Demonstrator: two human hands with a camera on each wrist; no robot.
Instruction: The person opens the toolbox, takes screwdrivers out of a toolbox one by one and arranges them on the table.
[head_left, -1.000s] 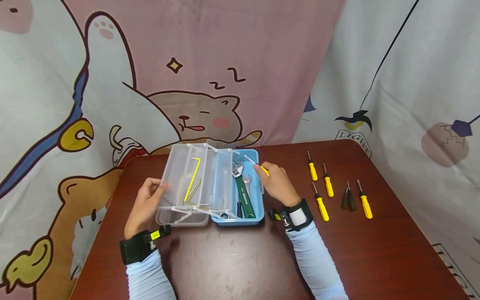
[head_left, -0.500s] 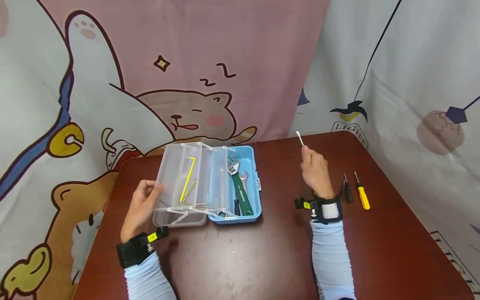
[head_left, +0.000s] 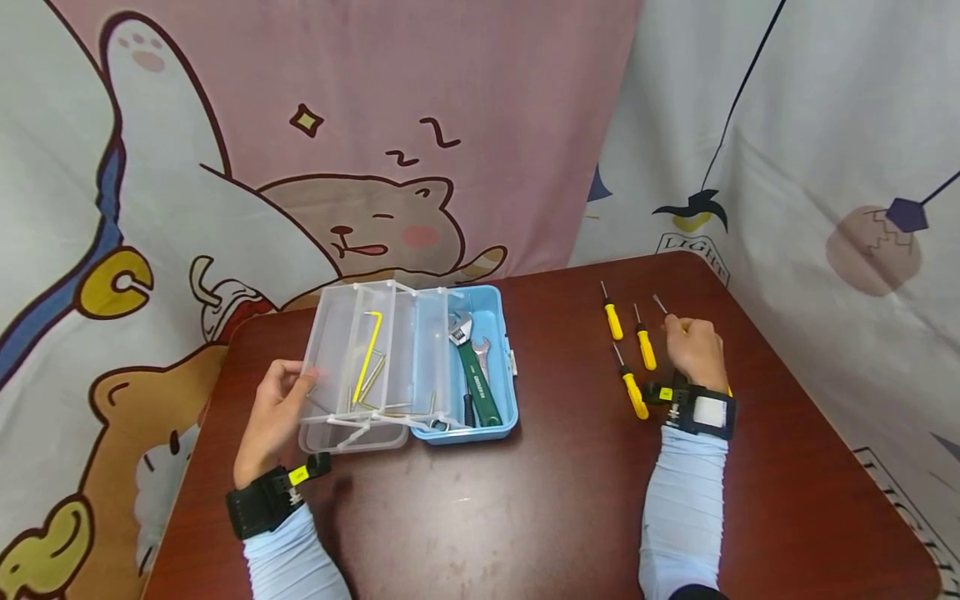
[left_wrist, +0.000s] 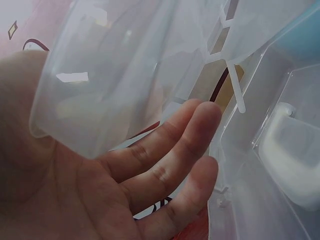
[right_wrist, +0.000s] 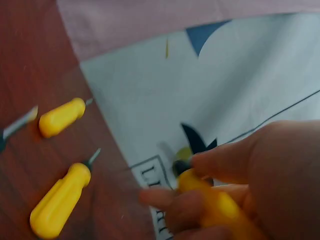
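My left hand grips the left edge of a translucent plastic tray, fingers under it in the left wrist view. This tray is hinged to a blue toolbox and holds a yellow hex key and several metal ones. Inside the box lie a green-handled adjustable wrench and a small open-end wrench. Over the right of the table my right hand holds a yellow-handled screwdriver, its shaft pointing away from me. Its fingers wrap the handle.
Yellow screwdrivers lie on the brown table left of my right hand. A yellow handle end shows beside the right wrist. A printed curtain hangs behind the table.
My right hand has carried the screwdriver from over the blue box to the right side of the table. My left hand keeps its hold on the tray.
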